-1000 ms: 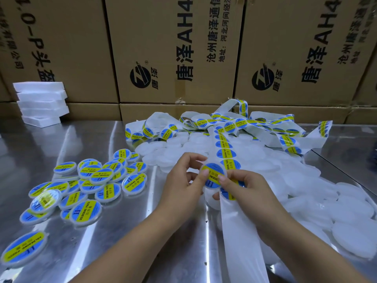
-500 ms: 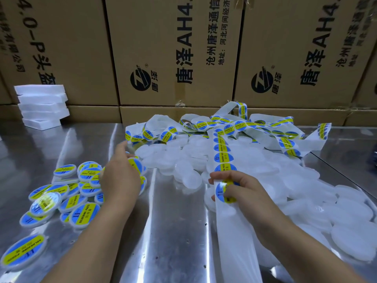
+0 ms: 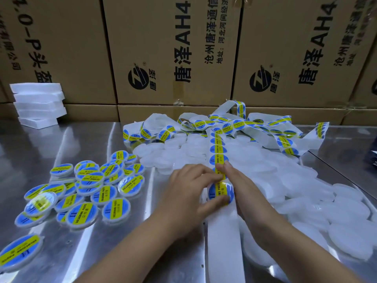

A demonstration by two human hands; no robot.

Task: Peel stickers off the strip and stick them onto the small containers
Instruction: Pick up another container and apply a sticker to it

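A long white sticker strip (image 3: 223,237) runs from the tangled heap at the back down toward me, carrying round blue-and-yellow stickers. My left hand (image 3: 189,193) pinches the nearest sticker (image 3: 219,190) between thumb and forefinger. My right hand (image 3: 246,193) lies along the strip's right side and grips it, its fingertips on the strip just above that sticker. Labelled small containers (image 3: 89,186) are piled at the left. Plain white containers (image 3: 289,180) without stickers spread under and to the right of the strip.
The steel table (image 3: 146,237) reflects light. Brown cardboard boxes (image 3: 171,54) form a wall at the back. A stack of white foam blocks (image 3: 38,105) stands at the back left. One labelled container (image 3: 19,252) lies alone at the front left.
One second ago both hands held a container with a sticker on it. My left hand carried it to the left pile and has come back to the strip. My right hand stayed on the strip.
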